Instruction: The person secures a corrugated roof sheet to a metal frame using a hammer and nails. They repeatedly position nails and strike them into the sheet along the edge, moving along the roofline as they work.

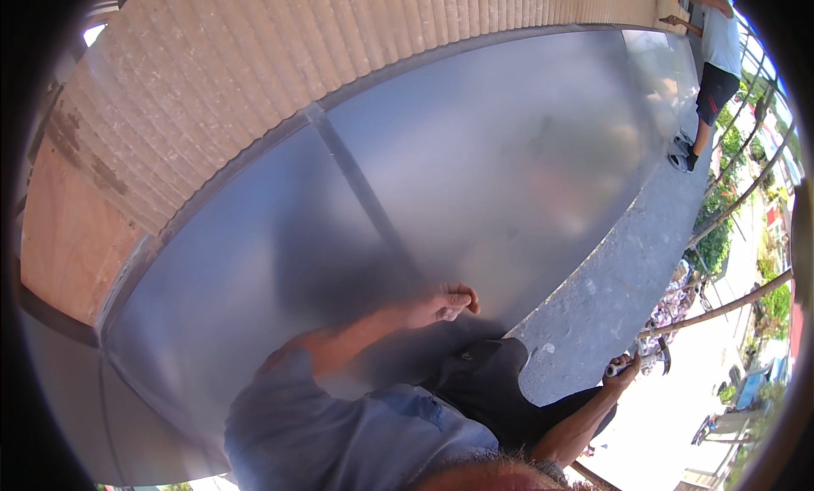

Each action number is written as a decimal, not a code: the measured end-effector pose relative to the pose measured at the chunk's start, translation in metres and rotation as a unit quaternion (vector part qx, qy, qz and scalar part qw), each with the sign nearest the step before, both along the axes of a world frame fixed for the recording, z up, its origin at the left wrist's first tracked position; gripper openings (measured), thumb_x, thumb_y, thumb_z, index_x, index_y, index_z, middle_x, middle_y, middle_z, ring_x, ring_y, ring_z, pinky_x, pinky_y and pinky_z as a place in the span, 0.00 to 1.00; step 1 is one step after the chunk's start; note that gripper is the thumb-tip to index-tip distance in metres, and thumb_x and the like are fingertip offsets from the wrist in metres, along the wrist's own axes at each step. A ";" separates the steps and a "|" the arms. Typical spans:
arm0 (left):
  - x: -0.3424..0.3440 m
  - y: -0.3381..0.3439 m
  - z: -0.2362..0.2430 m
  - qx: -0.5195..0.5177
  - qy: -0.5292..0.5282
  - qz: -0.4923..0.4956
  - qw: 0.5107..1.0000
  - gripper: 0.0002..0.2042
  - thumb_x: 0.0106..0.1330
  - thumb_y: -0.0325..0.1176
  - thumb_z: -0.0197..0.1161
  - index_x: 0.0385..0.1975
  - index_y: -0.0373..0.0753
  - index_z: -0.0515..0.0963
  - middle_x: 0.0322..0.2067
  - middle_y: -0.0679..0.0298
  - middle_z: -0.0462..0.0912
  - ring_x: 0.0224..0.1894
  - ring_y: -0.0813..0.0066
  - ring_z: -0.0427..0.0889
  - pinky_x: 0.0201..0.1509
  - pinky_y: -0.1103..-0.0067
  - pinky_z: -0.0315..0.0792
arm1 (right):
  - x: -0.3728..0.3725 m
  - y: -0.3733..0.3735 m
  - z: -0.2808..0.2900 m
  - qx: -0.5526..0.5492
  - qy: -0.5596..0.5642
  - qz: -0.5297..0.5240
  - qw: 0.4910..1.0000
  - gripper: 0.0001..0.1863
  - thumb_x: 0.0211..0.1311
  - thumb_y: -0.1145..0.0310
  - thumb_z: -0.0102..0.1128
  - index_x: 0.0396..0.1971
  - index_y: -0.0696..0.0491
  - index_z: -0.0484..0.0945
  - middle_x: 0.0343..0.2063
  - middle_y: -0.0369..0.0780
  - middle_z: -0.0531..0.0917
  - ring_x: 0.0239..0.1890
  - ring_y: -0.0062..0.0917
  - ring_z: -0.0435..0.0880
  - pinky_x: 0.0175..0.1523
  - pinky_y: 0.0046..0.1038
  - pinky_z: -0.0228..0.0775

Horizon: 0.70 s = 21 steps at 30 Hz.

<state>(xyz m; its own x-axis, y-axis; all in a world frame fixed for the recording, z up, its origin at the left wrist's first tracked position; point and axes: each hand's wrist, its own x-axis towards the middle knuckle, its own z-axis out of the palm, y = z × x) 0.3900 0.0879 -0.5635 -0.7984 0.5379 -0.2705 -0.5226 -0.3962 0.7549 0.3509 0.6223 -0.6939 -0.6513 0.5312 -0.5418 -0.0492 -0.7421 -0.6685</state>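
Note:
My left hand [449, 303] is in front of a large shiny grey metal panel [475, 152], its forearm stretched across the panel's lower part. The fingers of that hand are curled in. Whether anything small is between them, I cannot make out. In my right hand [623, 370] is a hammer [664, 355], gripped by the handle with its dark metal head pointing away from me. That hand is out past the outer edge of a concrete ledge [585, 317]. A narrow seam strip [360, 186] divides the panel from another sheet to its left.
Above the panels runs a beige corrugated wall [280, 50], with a plywood board [72, 224] at far left. Another person [721, 50] stands farther along the ledge. Wooden poles [721, 309] line its outer side, with trees and ground far below.

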 end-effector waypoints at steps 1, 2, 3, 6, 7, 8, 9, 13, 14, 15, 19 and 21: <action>-0.018 -0.018 0.026 -0.040 0.034 0.053 0.997 0.08 0.71 0.36 0.67 0.42 0.40 0.82 0.43 0.64 0.84 0.28 0.86 0.64 0.36 0.85 0.63 | -0.001 0.001 -0.003 0.001 0.001 0.013 1.000 0.14 0.71 0.56 0.59 0.29 0.45 0.69 0.16 0.30 0.71 0.14 0.15 0.71 0.19 0.20 0.70; -0.035 -0.031 0.062 -0.127 0.099 0.106 0.981 0.08 0.70 0.35 0.67 0.43 0.40 0.83 0.43 0.66 0.83 0.29 0.85 0.64 0.36 0.85 0.63 | -0.002 0.001 -0.004 0.007 0.002 0.014 1.000 0.14 0.71 0.56 0.59 0.29 0.44 0.68 0.16 0.29 0.71 0.14 0.15 0.71 0.19 0.20 0.69; -0.053 -0.051 0.093 -0.169 0.125 0.152 0.966 0.09 0.70 0.36 0.68 0.43 0.39 0.84 0.43 0.70 0.82 0.29 0.85 0.63 0.37 0.85 0.63 | -0.003 0.000 -0.005 0.013 0.003 0.017 1.000 0.14 0.71 0.56 0.60 0.29 0.44 0.68 0.16 0.29 0.70 0.14 0.15 0.70 0.19 0.20 0.69; -0.104 -0.113 0.175 -0.235 0.275 0.333 0.871 0.12 0.71 0.38 0.68 0.43 0.36 0.84 0.29 0.75 0.75 0.29 0.85 0.64 0.35 0.85 0.62 | -0.012 -0.017 0.004 0.039 -0.026 0.027 0.999 0.15 0.72 0.55 0.56 0.29 0.44 0.64 0.18 0.29 0.67 0.14 0.15 0.66 0.19 0.19 0.61; -0.119 -0.124 0.204 -0.242 0.308 0.379 0.838 0.13 0.70 0.39 0.69 0.43 0.35 0.84 0.29 0.74 0.76 0.29 0.85 0.64 0.35 0.85 0.62 | -0.015 -0.022 0.009 0.051 -0.041 0.026 0.998 0.16 0.72 0.54 0.54 0.29 0.45 0.62 0.18 0.29 0.65 0.15 0.14 0.63 0.19 0.19 0.58; -0.135 -0.131 0.234 -0.272 0.341 0.417 0.797 0.14 0.70 0.39 0.69 0.45 0.34 0.84 0.30 0.73 0.77 0.28 0.86 0.65 0.34 0.86 0.61 | -0.019 -0.023 0.009 0.056 -0.042 0.021 0.997 0.15 0.72 0.53 0.54 0.30 0.44 0.63 0.18 0.29 0.65 0.15 0.14 0.64 0.19 0.19 0.57; -0.148 -0.146 0.260 -0.268 0.376 0.423 0.780 0.14 0.71 0.39 0.68 0.45 0.34 0.83 0.31 0.73 0.79 0.28 0.87 0.64 0.34 0.87 0.61 | -0.025 -0.028 0.006 0.056 -0.044 0.022 0.997 0.15 0.72 0.53 0.54 0.30 0.44 0.63 0.18 0.29 0.64 0.15 0.14 0.64 0.19 0.19 0.56; -0.190 -0.162 0.314 -0.406 0.434 0.482 0.644 0.12 0.70 0.39 0.68 0.45 0.38 0.86 0.32 0.73 0.83 0.26 0.88 0.66 0.32 0.86 0.62 | -0.039 -0.064 0.036 0.109 -0.112 0.059 0.986 0.15 0.70 0.52 0.56 0.31 0.44 0.64 0.18 0.29 0.63 0.17 0.15 0.64 0.19 0.20 0.53; -0.201 -0.158 0.324 -0.470 0.442 0.489 0.587 0.11 0.70 0.40 0.69 0.44 0.41 0.87 0.31 0.73 0.83 0.25 0.87 0.67 0.31 0.86 0.62 | -0.044 -0.063 0.033 0.110 -0.100 0.062 0.987 0.15 0.70 0.52 0.56 0.32 0.44 0.64 0.19 0.29 0.64 0.17 0.15 0.64 0.19 0.20 0.52; -0.212 -0.155 0.330 -0.530 0.446 0.492 0.527 0.10 0.70 0.40 0.69 0.43 0.43 0.88 0.30 0.74 0.84 0.24 0.87 0.68 0.30 0.85 0.62 | -0.049 -0.061 0.027 0.112 -0.087 0.065 0.988 0.15 0.70 0.52 0.57 0.32 0.44 0.64 0.19 0.29 0.64 0.17 0.16 0.64 0.20 0.21 0.52; -0.240 -0.183 0.324 -0.655 0.606 0.406 0.195 0.06 0.65 0.40 0.72 0.37 0.50 0.91 0.24 0.71 0.80 0.22 0.78 0.72 0.27 0.81 0.63 | -0.056 -0.078 0.029 0.091 -0.066 0.080 0.991 0.16 0.72 0.57 0.61 0.27 0.43 0.65 0.17 0.29 0.68 0.14 0.14 0.66 0.19 0.21 0.63; -0.244 -0.199 0.328 -0.693 0.634 0.334 0.083 0.05 0.62 0.39 0.73 0.34 0.51 0.91 0.22 0.70 0.78 0.22 0.74 0.73 0.26 0.77 0.63 | -0.048 -0.079 0.024 0.081 -0.065 0.122 0.987 0.16 0.72 0.57 0.61 0.27 0.43 0.65 0.17 0.29 0.68 0.14 0.15 0.66 0.19 0.21 0.62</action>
<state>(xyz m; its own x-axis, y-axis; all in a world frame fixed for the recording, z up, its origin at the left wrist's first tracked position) 0.1460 -0.1107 -0.2358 -0.3842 0.4133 0.8256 0.1137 0.9086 -0.4020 0.3030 0.5435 -0.6695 -0.7007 0.4534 -0.5508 0.2126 -0.6043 -0.7679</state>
